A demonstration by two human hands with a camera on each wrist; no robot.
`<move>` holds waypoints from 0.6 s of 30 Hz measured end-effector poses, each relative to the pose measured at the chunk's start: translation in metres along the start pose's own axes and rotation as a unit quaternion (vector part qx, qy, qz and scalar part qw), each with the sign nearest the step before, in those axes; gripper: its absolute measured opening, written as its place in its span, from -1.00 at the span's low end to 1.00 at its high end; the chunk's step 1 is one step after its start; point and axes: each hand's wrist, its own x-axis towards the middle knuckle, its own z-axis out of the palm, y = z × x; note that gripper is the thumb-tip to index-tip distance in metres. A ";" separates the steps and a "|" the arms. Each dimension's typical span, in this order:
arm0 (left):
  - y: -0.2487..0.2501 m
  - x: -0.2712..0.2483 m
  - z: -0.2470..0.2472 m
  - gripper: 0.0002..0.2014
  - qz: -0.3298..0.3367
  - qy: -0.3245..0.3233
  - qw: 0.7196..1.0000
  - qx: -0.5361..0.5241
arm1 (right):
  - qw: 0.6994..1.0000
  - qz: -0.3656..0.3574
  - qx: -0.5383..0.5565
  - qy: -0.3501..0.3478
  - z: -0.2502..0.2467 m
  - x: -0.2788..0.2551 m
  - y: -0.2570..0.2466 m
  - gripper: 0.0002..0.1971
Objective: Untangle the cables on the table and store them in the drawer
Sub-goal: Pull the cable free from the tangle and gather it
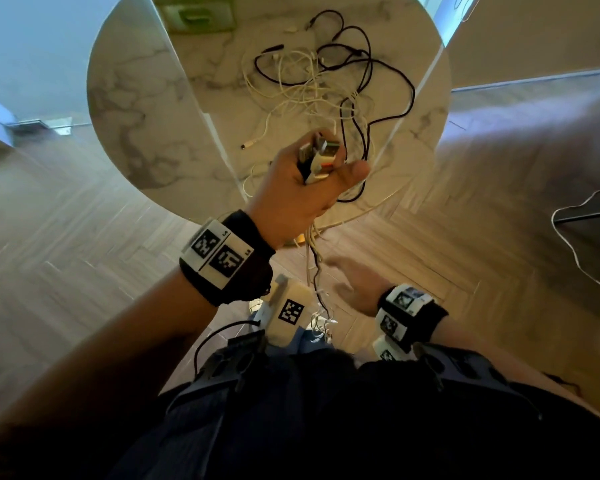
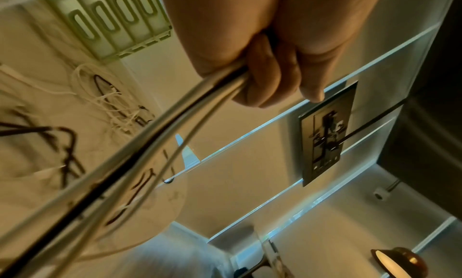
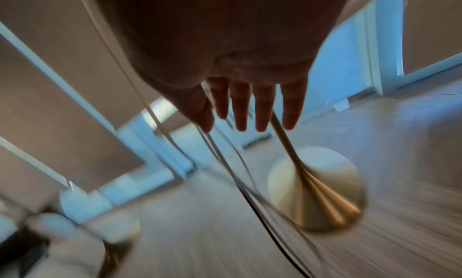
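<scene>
Head view: the left hand was raised above the near edge of the round marble table, its fingers curled round a bunch of plugs and the cables running from them. White and black strands hung from below the fist toward the floor; others trailed back onto the tabletop. Most of the cables lay as a loose tangle of white and black loops on the far half of the table. A green drawer unit stood at the far edge, just beyond the tangle. Whether a drawer stood open could not be told.

Left wrist view: the fingers clamped several white strands and one black strand, which left the fist diagonally.

Right wrist view: the right hand was blurred, its fingers straight and slightly spread, gripping nothing; hanging strands passed just beside the thumb. Beyond it stood the brass table base on the wooden floor.
</scene>
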 end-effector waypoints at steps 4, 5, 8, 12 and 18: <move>-0.028 -0.008 -0.001 -0.76 -0.030 0.019 0.998 0.044 | 0.915 -0.154 0.211 0.308 -0.074 -0.023 -0.067 -0.72; -0.032 -0.010 -0.001 -0.79 -0.035 0.025 0.998 0.051 | 0.884 -0.207 0.236 0.347 -0.087 -0.030 -0.080 -0.73; -0.039 -0.015 -0.001 -0.84 -0.045 0.027 0.996 0.067 | 0.866 -0.298 0.147 0.374 -0.105 -0.039 -0.103 -0.69; -0.040 -0.018 -0.003 -0.77 -0.085 0.009 0.992 0.090 | 0.849 -0.385 -0.017 0.361 -0.091 -0.029 -0.102 -0.69; -0.041 -0.028 -0.006 -0.80 -0.038 -0.006 0.993 0.110 | 0.866 -0.383 0.002 0.322 -0.080 -0.030 -0.099 -0.69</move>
